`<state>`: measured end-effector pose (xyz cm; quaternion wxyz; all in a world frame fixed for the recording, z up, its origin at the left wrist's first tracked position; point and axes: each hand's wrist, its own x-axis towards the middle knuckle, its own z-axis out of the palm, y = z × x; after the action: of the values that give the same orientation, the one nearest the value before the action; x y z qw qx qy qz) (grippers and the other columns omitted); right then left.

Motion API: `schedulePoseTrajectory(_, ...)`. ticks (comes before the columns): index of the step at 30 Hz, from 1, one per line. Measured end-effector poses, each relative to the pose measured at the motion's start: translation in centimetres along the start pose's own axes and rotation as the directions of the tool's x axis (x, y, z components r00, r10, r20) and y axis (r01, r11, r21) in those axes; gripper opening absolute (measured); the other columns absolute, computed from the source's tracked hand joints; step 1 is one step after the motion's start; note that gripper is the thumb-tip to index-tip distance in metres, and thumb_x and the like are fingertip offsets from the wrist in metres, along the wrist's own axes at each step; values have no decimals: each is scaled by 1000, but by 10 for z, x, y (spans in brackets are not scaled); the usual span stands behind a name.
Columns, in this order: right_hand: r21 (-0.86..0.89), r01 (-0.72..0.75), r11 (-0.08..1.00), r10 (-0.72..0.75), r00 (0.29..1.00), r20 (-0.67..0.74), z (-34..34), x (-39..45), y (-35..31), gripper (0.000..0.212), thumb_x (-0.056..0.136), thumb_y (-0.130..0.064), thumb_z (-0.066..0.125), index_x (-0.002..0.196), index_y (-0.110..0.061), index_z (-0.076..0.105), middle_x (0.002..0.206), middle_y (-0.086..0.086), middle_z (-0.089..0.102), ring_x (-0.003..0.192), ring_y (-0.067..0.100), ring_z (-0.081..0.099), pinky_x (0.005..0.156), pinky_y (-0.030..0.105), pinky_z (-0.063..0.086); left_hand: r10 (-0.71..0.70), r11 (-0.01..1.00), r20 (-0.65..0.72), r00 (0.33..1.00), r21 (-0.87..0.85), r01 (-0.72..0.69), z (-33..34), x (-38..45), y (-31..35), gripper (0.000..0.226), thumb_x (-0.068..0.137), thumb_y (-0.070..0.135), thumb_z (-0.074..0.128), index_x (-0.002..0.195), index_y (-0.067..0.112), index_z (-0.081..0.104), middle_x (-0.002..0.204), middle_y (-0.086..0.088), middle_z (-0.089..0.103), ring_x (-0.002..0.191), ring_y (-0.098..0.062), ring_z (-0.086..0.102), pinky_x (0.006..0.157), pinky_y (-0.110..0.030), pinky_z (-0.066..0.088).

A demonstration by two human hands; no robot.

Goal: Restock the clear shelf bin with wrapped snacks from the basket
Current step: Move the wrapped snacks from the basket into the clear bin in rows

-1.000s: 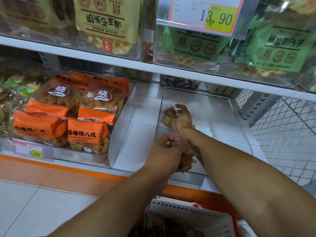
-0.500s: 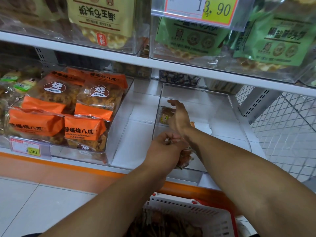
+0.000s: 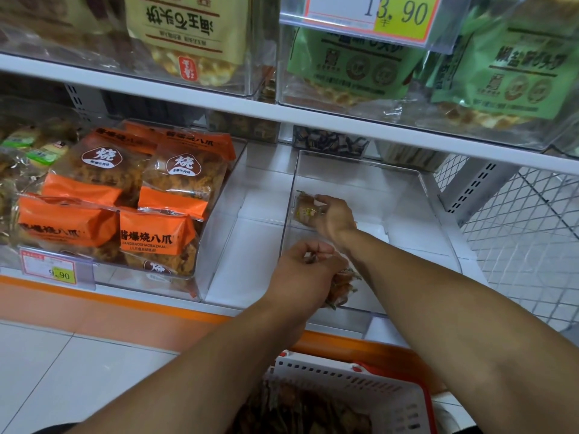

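Right hand [image 3: 333, 219] apparently gripping wrapped snack [image 3: 305, 211], left hand [image 3: 305, 274] clutching snack bundle [image 3: 343, 285]

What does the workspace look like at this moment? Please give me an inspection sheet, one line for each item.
Surface: white lower shelf with an orange front edge.
Job's things: clear shelf bin, mostly bare; one wrapped snack at its left wall, more wrapped snacks near its front; white basket below, with snacks inside.
Clutter: orange snack bags in the neighbouring bin; price tag 9.90.
Hands: left hand grips the front snacks; right hand holds the snack at the left wall, arms crossed.
Cables: nothing seen.
Surroundings: upper shelf with green bags, beige bag, price tag 13.90; wire mesh on the right; tiled floor.
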<state>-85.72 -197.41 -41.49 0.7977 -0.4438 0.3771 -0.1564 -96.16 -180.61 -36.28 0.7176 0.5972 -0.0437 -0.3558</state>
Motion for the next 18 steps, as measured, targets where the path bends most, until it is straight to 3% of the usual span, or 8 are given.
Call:
schedulePoseTrajectory(2,152,-12,988,11,1000,6,0,-5,-3,16,95,4,54,107,-4,61,98,16,57,88,31,64,83,38,57,-3,1000,-3,1000,-9,3,0,0,1,20,91,15,74,110,15,67,78,-1,77,67,-14,76,66,-31,64)
schedulePoseTrajectory(5,268,-70,961,87,995,-53,5,-13,-13,15,92,2,52,81,-7,48,75,9,42,63,26,48,63,33,48,-12,1000,-11,1000,-18,12,1,0,0,19,91,14,75,108,14,68,81,-3,78,73,-20,78,71,-36,65)
schedulePoseTrajectory(7,244,-37,969,47,998,-37,4,-16,-16,18,90,-2,54,75,-9,46,72,8,37,63,25,47,63,31,51,-10,1000,-17,1000,-10,10,1,0,0,18,90,15,75,106,15,68,86,-5,77,76,-21,78,75,-39,65)
schedulePoseTrajectory(10,86,48,995,-44,998,-38,4,-16,-13,7,92,-6,54,87,-5,59,83,11,47,77,30,56,79,42,56,-13,1000,-7,1000,-20,13,1,0,0,20,90,15,75,109,14,67,77,-1,77,71,-19,77,68,-34,64)
schedulePoseTrajectory(12,36,89,995,-89,996,-1,4,-18,-10,9,94,-6,50,95,-6,59,84,13,54,70,30,58,63,38,50,-17,1000,0,1000,-14,17,1,-1,1,20,91,14,74,109,14,67,76,-1,77,69,-18,77,64,-32,63)
schedulePoseTrajectory(14,1,116,993,-116,993,23,3,-16,-9,13,96,-6,47,97,-5,60,87,13,59,68,30,59,60,36,47,-17,1000,1,1000,-10,17,1,0,0,19,91,15,74,109,15,67,82,-4,77,70,-19,77,65,-31,62)
schedulePoseTrajectory(16,-16,125,992,-125,992,0,0,-11,-5,15,96,-6,45,97,-6,61,96,12,60,74,29,61,64,36,51,-17,1000,6,1000,-7,18,0,0,0,19,92,16,74,109,16,66,78,0,77,69,-17,77,65,-31,62)
schedulePoseTrajectory(18,-5,86,996,-86,993,-78,4,-5,-3,15,96,-5,46,92,-8,60,114,12,55,90,31,62,79,40,56,-15,1000,17,1000,4,15,0,0,1,18,93,17,73,109,17,66,71,5,76,66,-13,76,62,-28,61)
